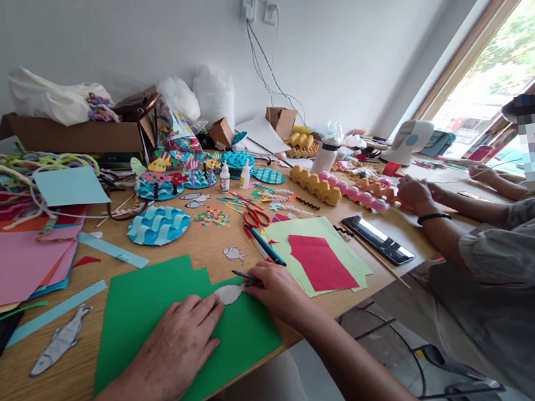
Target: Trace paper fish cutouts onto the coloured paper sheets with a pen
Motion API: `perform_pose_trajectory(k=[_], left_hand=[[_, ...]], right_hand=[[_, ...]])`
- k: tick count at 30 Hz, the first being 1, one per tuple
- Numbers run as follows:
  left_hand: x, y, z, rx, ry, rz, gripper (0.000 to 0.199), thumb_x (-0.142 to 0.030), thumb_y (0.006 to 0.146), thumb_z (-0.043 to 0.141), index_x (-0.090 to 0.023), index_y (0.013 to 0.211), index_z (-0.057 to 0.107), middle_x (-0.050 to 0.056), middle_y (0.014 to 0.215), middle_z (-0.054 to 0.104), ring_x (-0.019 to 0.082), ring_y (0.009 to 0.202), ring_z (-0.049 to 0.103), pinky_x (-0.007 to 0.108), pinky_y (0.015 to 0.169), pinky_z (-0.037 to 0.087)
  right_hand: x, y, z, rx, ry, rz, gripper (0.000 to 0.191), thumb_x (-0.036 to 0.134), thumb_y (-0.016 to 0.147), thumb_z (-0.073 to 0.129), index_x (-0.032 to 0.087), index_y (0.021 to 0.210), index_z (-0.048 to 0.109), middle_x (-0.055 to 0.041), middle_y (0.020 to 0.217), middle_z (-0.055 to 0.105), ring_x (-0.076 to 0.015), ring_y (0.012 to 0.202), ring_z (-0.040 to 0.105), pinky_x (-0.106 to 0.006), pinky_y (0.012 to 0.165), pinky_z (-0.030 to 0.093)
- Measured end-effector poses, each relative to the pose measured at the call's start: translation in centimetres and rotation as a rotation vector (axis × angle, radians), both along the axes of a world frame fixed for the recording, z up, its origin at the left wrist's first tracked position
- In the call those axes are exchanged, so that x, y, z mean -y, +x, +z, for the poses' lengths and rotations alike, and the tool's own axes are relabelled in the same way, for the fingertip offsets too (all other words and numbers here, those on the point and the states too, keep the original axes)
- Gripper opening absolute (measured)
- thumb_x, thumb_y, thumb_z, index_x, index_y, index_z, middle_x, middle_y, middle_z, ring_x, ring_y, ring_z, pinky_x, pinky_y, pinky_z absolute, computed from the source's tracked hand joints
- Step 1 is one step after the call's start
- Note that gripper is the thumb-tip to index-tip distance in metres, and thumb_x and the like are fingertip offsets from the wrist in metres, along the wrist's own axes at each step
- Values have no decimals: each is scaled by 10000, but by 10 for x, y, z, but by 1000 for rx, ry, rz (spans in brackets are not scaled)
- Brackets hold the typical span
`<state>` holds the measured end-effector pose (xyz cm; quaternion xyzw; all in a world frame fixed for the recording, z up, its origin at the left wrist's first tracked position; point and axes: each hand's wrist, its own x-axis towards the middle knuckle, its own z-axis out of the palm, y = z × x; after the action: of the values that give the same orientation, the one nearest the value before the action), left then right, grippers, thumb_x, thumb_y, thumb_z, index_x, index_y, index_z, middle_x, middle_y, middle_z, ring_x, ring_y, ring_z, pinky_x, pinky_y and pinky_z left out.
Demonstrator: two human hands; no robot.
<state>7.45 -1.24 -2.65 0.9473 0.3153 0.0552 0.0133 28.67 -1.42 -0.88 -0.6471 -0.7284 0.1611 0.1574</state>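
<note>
A large green paper sheet (165, 323) lies at the table's front edge. On its upper right part rests a small paper fish cutout (230, 294). My left hand (180, 341) lies flat on the green sheet with its fingers stretched, the fingertips touching the fish's left end. My right hand (274, 291) is closed around a dark pen (244, 275) at the fish's right end. Another small fish cutout (234, 253) lies just above the sheet, and a larger grey fish cutout (62, 340) lies on the wood at the left.
Red scissors (255, 216) and markers (267, 246) lie beyond my right hand. Beside them are a red paper piece (322, 263) on light green paper and a black phone (378, 239). Coloured papers (15, 258) are stacked at left. A person in grey (532, 255) works at right.
</note>
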Motion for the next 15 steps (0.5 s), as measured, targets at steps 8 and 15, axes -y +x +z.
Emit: perform_pose_trajectory(k=[8, 15], left_hand=[[0, -1, -3, 7, 5, -2, 440, -174, 830, 582, -205, 1264, 511, 52, 1328, 525, 259, 1067, 516, 393, 849, 436], [-1, -2, -6, 1, 14, -22, 398, -182, 865, 511, -204, 1262, 514, 41, 1336, 520, 262, 1071, 515, 406, 859, 427]], right_hand=[[0, 2, 13, -13, -10, 42, 140, 271, 840, 570, 168, 792, 652, -33, 742, 608, -155, 700, 546, -240, 597, 334], [20, -4, 58, -520, 336, -44, 285, 270, 909, 379, 182, 1114, 557, -32, 845, 614, -121, 694, 566, -221, 610, 418]])
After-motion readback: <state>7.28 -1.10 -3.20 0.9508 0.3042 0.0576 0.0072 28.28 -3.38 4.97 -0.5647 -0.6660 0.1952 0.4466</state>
